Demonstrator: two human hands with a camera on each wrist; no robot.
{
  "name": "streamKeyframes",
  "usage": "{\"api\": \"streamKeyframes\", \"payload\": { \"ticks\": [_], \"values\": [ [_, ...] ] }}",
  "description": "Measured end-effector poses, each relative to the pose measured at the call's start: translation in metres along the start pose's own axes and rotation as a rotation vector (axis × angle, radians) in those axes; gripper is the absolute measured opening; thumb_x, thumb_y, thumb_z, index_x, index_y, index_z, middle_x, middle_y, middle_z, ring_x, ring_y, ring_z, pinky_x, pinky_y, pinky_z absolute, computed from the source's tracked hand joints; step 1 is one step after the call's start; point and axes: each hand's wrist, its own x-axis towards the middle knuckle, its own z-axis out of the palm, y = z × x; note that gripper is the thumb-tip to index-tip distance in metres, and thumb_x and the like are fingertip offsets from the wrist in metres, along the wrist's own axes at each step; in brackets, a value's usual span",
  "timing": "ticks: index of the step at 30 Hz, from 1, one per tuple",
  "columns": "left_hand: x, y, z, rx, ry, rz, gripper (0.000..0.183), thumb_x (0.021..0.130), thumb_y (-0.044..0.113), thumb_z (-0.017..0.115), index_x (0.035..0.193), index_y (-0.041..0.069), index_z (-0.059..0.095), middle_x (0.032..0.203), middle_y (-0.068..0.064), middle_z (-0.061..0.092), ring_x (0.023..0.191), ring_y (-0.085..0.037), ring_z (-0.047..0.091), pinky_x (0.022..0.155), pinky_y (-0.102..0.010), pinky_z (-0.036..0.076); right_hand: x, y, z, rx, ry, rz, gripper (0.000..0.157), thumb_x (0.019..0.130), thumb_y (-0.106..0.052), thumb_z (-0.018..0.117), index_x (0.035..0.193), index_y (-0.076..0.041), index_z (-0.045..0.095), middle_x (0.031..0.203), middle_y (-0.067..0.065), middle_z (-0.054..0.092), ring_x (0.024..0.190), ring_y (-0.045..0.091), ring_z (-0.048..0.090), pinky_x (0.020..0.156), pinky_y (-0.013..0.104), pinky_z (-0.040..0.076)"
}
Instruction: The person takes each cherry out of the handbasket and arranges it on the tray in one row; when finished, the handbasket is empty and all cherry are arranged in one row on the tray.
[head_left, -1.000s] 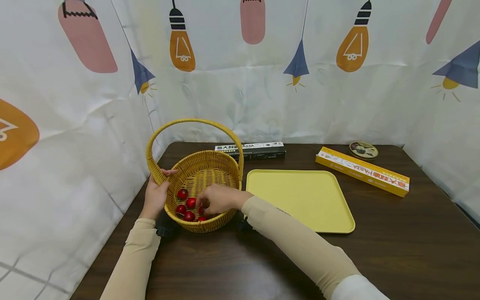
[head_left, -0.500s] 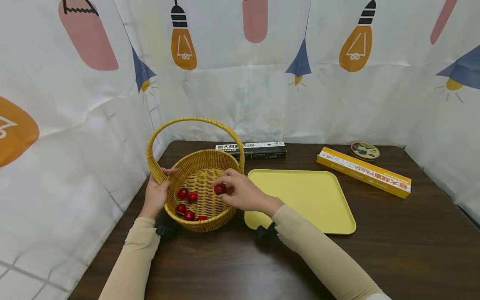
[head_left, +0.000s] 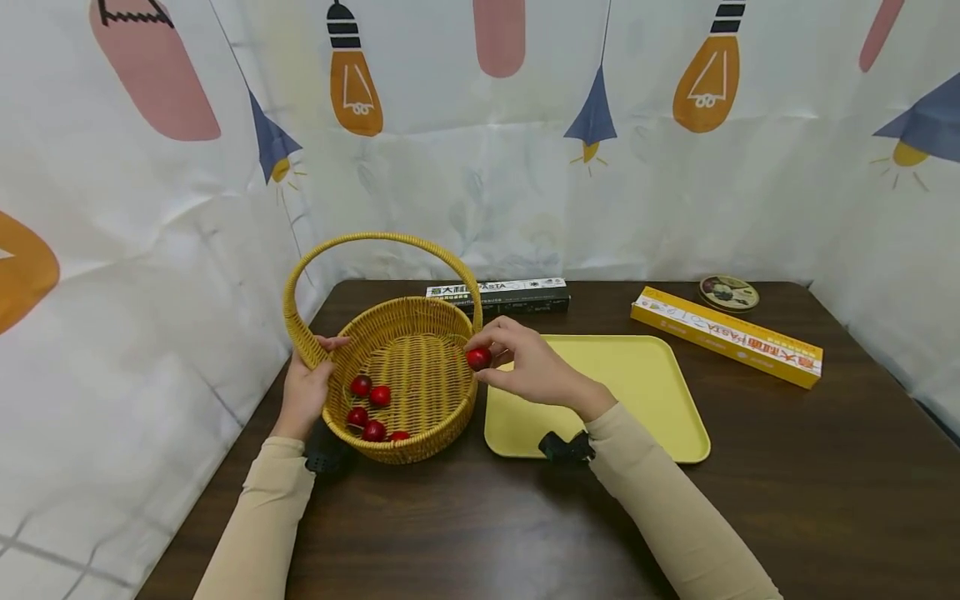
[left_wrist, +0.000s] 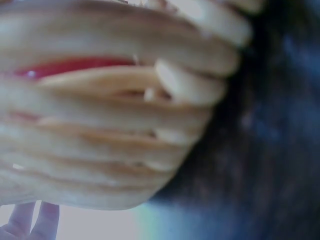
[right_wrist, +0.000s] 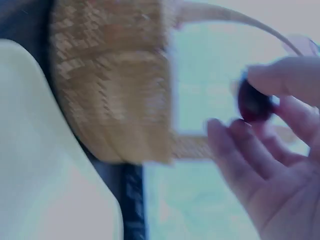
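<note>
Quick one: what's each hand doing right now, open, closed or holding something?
Left hand: holding the side of the basket.
Right hand: holding one red cherry between thumb and fingers.

Low-key beige and black fit
Left sleeve point(head_left: 251, 521) is beige with little creases near the cuff point(head_left: 281, 452), right sleeve point(head_left: 667, 500) matches, plus there's a chunky black wrist gadget point(head_left: 564, 447) on each side.
</note>
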Motion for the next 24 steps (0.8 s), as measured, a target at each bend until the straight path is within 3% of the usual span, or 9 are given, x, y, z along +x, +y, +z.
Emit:
{"api": "streamKeyframes", "payload": {
  "ticks": [4,8,15,21,24],
  "values": [
    [0.001,0.001,0.002,-0.013,0.017,0.006,0.029,0.096,-0.007,0.037,0.122,0.007,0.034,0.136,-0.023,0.052,0.134,-0.031,0.041,0.111,-0.047,0.029,-0.007,0.006,-0.024,-0.049,-0.046,0.078,0.031,0.085,-0.008,0.074,0.116,-0.01,0.066,0.11,0.002,0.057,0.09,0.014,0.065,0.083,0.033,0.054],
    [-0.001,0.001,0.004,-0.005,0.034,0.0,0.03,0.096,-0.007,0.036,0.122,0.008,0.034,0.136,-0.024,0.051,0.134,-0.03,0.04,0.112,-0.047,0.028,-0.012,0.021,-0.033,-0.095,-0.045,0.182,0.035,0.085,-0.013,0.075,0.118,-0.009,0.065,0.107,0.003,0.059,0.087,0.016,0.065,0.078,0.032,0.054],
    [-0.005,-0.002,0.001,0.025,0.049,-0.015,0.029,0.095,-0.007,0.037,0.12,0.008,0.034,0.135,-0.023,0.052,0.134,-0.029,0.041,0.112,-0.044,0.03,-0.011,0.051,-0.024,-0.169,-0.055,0.307,0.036,0.085,-0.02,0.076,0.117,-0.01,0.064,0.104,0.002,0.062,0.078,0.016,0.06,0.072,0.031,0.051],
    [-0.006,-0.002,0.0,0.056,0.079,0.003,0.026,0.093,-0.007,0.041,0.116,0.003,0.037,0.13,-0.023,0.057,0.129,-0.027,0.047,0.099,-0.022,0.039,-0.012,0.069,-0.015,-0.245,-0.041,0.361,0.034,0.085,-0.023,0.076,0.114,-0.011,0.066,0.1,0.002,0.063,0.081,0.016,0.059,0.073,0.032,0.05],
    [-0.005,-0.001,0.001,0.059,0.093,0.004,0.026,0.093,-0.007,0.043,0.116,0.004,0.039,0.129,-0.022,0.059,0.127,-0.027,0.049,0.096,-0.02,0.04,-0.01,0.077,-0.01,-0.287,-0.039,0.367,0.035,0.085,-0.025,0.076,0.115,-0.011,0.066,0.098,0.001,0.064,0.083,0.016,0.059,0.073,0.033,0.048]
  ]
}}
